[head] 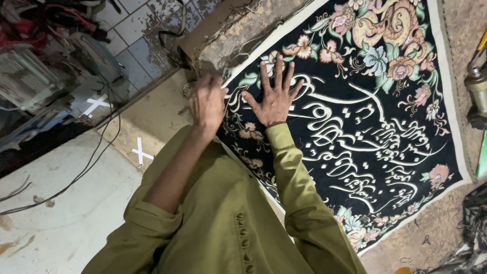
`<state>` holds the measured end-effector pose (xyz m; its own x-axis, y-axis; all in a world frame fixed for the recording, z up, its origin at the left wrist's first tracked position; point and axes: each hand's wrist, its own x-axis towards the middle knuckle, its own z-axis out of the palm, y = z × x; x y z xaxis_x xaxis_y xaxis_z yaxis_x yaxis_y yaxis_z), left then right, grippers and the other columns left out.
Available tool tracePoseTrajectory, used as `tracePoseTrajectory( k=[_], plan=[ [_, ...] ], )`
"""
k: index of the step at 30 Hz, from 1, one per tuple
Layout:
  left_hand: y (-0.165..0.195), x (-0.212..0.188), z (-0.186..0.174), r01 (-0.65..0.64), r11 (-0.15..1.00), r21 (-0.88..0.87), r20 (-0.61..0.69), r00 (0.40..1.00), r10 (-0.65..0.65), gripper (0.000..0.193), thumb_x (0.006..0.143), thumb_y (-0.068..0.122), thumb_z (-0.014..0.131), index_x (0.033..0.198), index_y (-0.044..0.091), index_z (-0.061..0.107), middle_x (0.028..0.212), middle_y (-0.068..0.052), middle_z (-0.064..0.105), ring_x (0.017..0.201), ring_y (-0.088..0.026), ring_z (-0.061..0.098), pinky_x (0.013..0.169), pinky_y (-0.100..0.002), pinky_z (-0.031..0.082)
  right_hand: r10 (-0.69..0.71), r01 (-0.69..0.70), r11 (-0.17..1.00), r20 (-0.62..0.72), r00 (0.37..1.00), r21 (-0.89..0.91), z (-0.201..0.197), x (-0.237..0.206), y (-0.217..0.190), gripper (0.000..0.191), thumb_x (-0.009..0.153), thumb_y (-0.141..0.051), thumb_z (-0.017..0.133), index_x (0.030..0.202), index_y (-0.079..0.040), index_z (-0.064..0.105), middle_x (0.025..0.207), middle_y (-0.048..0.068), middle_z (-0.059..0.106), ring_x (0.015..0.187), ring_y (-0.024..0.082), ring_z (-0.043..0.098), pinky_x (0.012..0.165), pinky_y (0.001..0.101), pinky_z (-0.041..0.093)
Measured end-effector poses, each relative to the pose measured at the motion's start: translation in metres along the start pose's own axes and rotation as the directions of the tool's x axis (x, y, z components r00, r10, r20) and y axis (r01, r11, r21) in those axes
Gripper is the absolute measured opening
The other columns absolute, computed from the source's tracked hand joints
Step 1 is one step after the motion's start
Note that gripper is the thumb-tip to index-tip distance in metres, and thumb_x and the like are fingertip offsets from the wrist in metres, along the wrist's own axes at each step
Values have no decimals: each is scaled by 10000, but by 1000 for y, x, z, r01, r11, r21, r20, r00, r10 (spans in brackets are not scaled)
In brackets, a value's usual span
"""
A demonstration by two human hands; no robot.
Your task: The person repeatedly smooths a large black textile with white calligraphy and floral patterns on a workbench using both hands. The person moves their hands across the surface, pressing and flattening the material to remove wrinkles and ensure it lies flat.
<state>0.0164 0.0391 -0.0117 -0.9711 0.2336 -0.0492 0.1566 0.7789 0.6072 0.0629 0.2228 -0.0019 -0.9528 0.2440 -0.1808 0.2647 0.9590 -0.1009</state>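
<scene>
A black woven rug (365, 127) with white flowing script, a flower border and a cream edge lies spread on a brown felt-like surface (152, 122). My right hand (276, 96) lies flat on the rug near its upper left corner, palm down and fingers spread. My left hand (208, 104) is just left of it, fingers curled over the rug's cream edge at the corner. Both arms wear olive green sleeves; the left sleeve is pushed up to the elbow.
Black cables (76, 177) trail over the grey concrete floor at the left, beside two white tape crosses (141, 152). Cluttered machinery (40, 76) stands at the upper left on tiles. A metal can-like object (477, 89) and a dark heap (472, 228) sit along the right side.
</scene>
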Motion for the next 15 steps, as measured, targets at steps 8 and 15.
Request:
tracePoseTrajectory(
  k=[8, 15],
  plan=[
    [-4, 0, 6, 99, 980, -171, 14, 995, -98, 195, 960, -44, 651, 1142, -3, 708, 990, -164, 733, 782, -230, 751, 497, -319, 583, 15, -15, 1000, -3, 1000, 6, -3, -1, -2, 981, 881, -889, 499, 1665, -323, 333, 1757, 62, 87, 1608, 397, 1, 1225, 753, -3],
    [-15, 8, -3, 104, 729, -677, 30, 993, -114, 160, 931, -77, 665, 1078, -22, 634, 956, -105, 692, 760, -171, 727, 474, -311, 568, 10, -11, 999, -28, 1000, -41, 8, 3, -2, 959, 878, -879, 502, 1639, -319, 343, 1726, 65, 103, 1565, 431, -4, 1163, 788, -8]
  ],
)
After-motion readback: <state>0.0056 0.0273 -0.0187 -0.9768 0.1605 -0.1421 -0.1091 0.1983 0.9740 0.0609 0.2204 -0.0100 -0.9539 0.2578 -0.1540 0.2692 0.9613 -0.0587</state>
